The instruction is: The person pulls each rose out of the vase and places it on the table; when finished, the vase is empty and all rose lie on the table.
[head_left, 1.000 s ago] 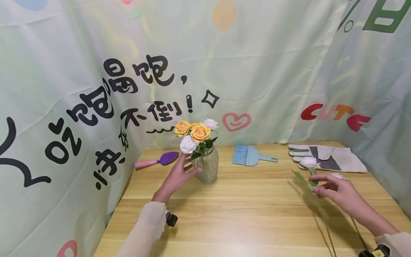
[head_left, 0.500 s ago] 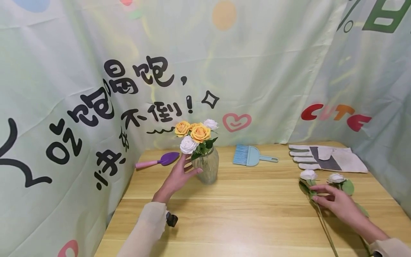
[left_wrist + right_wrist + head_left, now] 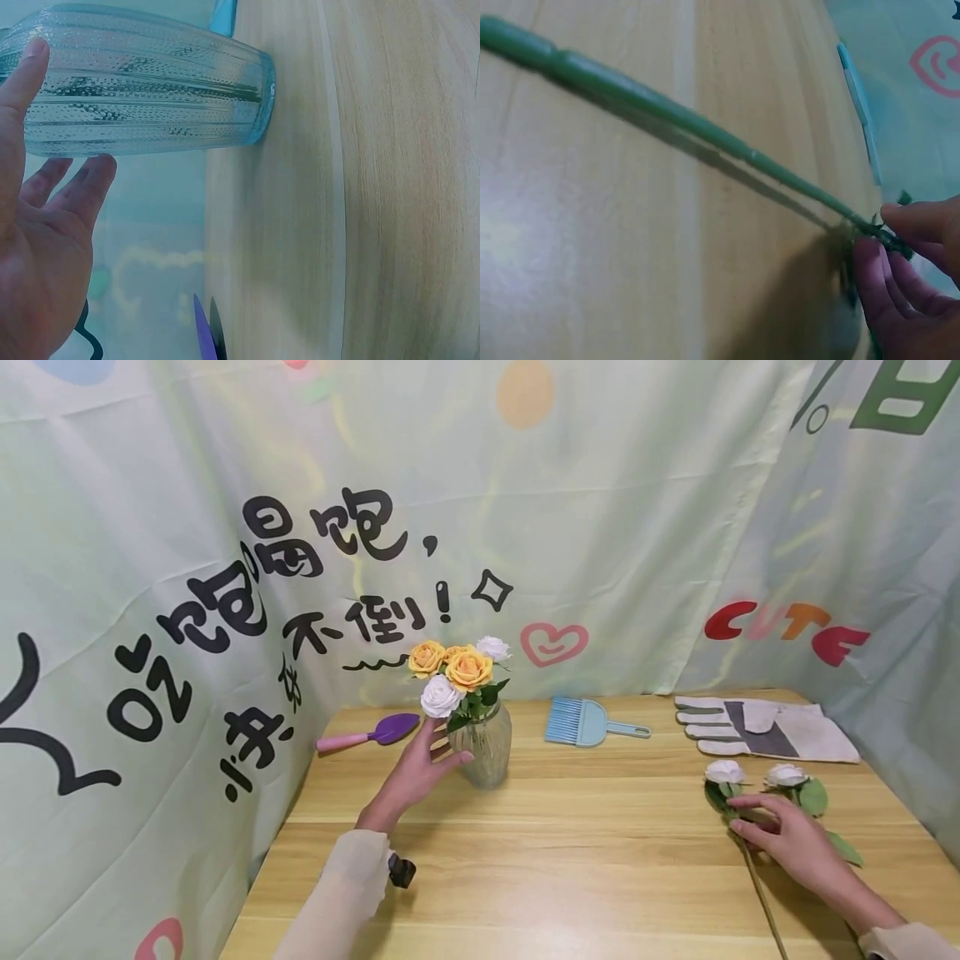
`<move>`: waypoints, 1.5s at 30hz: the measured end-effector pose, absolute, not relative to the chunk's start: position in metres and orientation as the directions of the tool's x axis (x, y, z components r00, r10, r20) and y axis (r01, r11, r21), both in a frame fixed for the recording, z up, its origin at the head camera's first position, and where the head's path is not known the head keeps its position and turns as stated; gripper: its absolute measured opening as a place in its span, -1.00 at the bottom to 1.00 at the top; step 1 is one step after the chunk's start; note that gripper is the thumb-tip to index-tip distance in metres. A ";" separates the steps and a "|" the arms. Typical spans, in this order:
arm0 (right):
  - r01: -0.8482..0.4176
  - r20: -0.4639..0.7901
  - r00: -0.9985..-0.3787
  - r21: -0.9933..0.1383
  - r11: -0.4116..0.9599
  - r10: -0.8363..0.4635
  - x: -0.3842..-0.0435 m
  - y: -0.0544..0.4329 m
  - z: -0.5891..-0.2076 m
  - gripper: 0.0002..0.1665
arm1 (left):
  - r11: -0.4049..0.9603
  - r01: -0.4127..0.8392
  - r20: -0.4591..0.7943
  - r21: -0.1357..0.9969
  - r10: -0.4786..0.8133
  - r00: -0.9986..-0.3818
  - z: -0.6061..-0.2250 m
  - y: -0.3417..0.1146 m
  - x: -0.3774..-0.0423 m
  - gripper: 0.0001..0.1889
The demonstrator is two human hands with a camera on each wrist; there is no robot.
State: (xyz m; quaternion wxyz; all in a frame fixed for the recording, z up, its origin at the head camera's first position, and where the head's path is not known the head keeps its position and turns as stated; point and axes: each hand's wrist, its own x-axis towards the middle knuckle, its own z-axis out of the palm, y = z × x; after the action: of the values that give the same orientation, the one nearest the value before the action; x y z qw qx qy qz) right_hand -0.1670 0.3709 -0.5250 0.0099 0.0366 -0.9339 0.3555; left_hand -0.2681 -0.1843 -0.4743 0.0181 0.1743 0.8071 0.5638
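Observation:
A ribbed glass vase (image 3: 489, 760) stands upright on the table, holding yellow roses (image 3: 468, 669) and white roses (image 3: 441, 697). My left hand (image 3: 418, 767) holds it from the left; in the left wrist view the thumb lies across the glass (image 3: 165, 90) and the fingers touch its side. At the right, my right hand (image 3: 797, 842) pinches the stem of a white rose (image 3: 725, 772) just below its bloom. The green stem (image 3: 660, 109) runs toward the table's front in the right wrist view. Another white rose (image 3: 786, 775) lies beside it, partly behind my hand.
Along the back of the wooden table (image 3: 585, 877) lie a purple trowel (image 3: 393, 728) with a pink handle, a light-blue brush and dustpan set (image 3: 588, 724) and a grey-and-white work glove (image 3: 772, 729). A printed cloth (image 3: 615, 527) hangs round the back and sides.
My right hand has come down and slightly toward me with the white rose, whose bloom now sits lower, in front of the glove. The left hand stays at the vase.

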 end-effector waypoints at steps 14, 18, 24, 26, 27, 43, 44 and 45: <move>-0.193 0.282 -0.960 -0.649 0.736 -0.003 -0.192 0.359 -0.464 -0.53 | 0.305 0.259 0.166 0.917 0.300 -0.939 -0.474 -0.185 -0.268 -0.01; -0.225 0.310 -0.951 -0.664 0.713 -0.011 -0.206 0.340 -0.437 -0.51 | 0.303 0.258 0.163 0.918 0.304 -0.939 -0.476 -0.185 -0.269 -0.01; -0.293 0.344 -0.937 -0.673 0.679 -0.063 -0.228 0.293 -0.401 -0.50 | 0.307 0.258 0.163 0.916 0.304 -0.939 -0.475 -0.184 -0.269 0.00; -0.314 0.356 -0.932 -0.682 0.660 -0.075 -0.235 0.275 -0.392 -0.50 | 0.308 0.259 0.163 0.915 0.305 -0.938 -0.474 -0.183 -0.269 0.01; -0.325 0.363 -0.928 -0.685 0.652 -0.082 -0.238 0.266 -0.387 -0.50 | 0.307 0.259 0.163 0.916 0.307 -0.938 -0.474 -0.183 -0.269 0.01; -0.494 0.413 -0.869 -0.769 0.405 -0.273 -0.275 0.132 -0.374 -0.68 | 0.318 0.248 0.153 0.915 0.295 -0.943 -0.473 -0.183 -0.269 0.02; -0.496 0.410 -0.866 -0.776 0.389 -0.286 -0.276 0.126 -0.375 -0.69 | 0.319 0.246 0.151 0.915 0.294 -0.944 -0.473 -0.183 -0.269 0.02; -0.500 0.409 -0.862 -0.782 0.371 -0.300 -0.276 0.119 -0.377 -0.70 | 0.320 0.246 0.152 0.915 0.293 -0.944 -0.473 -0.183 -0.269 0.01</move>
State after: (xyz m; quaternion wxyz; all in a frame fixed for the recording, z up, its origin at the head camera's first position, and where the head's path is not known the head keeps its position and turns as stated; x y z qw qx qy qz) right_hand -0.2763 0.1193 -0.3768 0.0991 0.2434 -0.8221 0.5050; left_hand -0.2686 -0.1834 -0.4733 0.0210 0.1660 0.8122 0.5589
